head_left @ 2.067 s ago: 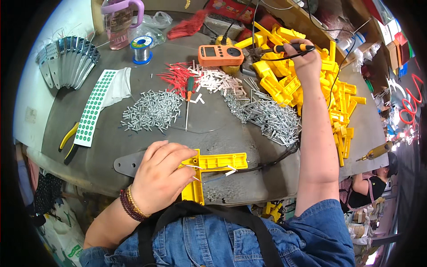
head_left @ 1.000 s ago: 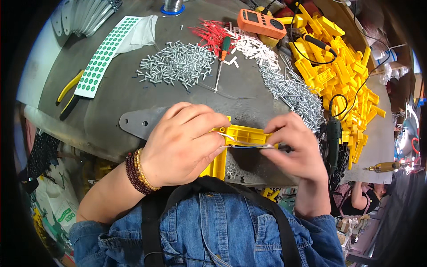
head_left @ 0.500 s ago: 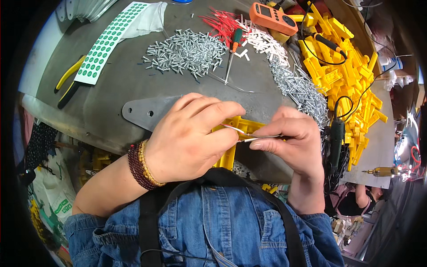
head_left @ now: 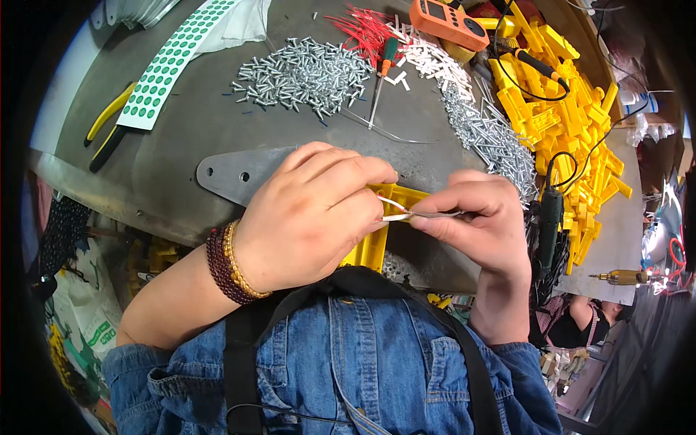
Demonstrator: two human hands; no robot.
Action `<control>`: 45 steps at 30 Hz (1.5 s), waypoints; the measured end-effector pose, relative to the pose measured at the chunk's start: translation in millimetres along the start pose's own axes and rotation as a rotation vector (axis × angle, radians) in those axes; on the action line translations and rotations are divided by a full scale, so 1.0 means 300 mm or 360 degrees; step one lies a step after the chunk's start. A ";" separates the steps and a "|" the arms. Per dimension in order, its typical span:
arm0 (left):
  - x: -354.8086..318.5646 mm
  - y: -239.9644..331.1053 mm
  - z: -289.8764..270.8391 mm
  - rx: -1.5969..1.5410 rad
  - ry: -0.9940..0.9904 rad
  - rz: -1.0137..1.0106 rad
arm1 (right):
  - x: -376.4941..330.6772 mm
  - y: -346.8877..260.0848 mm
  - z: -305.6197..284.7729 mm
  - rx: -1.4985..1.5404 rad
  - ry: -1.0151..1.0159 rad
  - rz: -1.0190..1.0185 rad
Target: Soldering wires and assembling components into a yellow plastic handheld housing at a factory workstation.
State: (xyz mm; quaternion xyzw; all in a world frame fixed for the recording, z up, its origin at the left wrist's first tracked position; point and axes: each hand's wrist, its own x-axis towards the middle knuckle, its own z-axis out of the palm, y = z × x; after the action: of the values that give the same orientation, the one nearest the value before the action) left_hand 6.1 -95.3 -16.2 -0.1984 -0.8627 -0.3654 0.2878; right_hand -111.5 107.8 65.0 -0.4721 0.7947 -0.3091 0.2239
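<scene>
Between my hands run two thin white wires (head_left: 396, 217), one with a touch of red, coming together at my right fingertips. My left hand (head_left: 312, 206), a beaded bracelet at its wrist, is closed on the wires; its fingertips are partly hidden. The thumb and forefinger of my right hand (head_left: 482, 217) pinch the wires where they meet, and a thin grey strand (head_left: 442, 214) sticks out past them. Beneath both hands lies a yellow plastic housing (head_left: 371, 246), mostly covered. A grey metal plate with holes (head_left: 226, 176) reaches out from under my left hand.
Beyond my hands lie a heap of screws (head_left: 303, 76), a screwdriver (head_left: 388, 58), red pieces (head_left: 362, 32), white pieces (head_left: 435, 61) and an orange meter (head_left: 448, 23). Yellow parts (head_left: 565, 116) and a corded dark tool (head_left: 549, 225) are at right. Pliers (head_left: 109, 138) and a sticker sheet (head_left: 174, 65) sit left.
The two wires have drawn closer together at my right fingertips, and more of the grey strand shows beyond them. My left hand has shifted slightly left. Both hands keep their hold.
</scene>
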 end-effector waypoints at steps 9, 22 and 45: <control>0.038 0.011 0.004 -0.0184 0.0086 -0.0307 | -0.075 0.040 -0.046 0.0334 0.0273 0.0167; 0.047 0.017 0.010 -0.0146 0.0109 -0.0341 | 0.010 0.017 0.049 -0.0077 0.0472 -0.0229; 0.085 0.170 -0.137 0.0774 -0.0485 -0.0582 | 0.180 0.075 -0.083 0.0019 0.0362 0.0014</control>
State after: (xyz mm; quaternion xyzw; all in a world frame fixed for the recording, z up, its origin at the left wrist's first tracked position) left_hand 29.3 -89.2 49.7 -0.0185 -0.9790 -0.1606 0.1241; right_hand -166.0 75.0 63.4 -0.4291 0.8152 -0.3643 0.1365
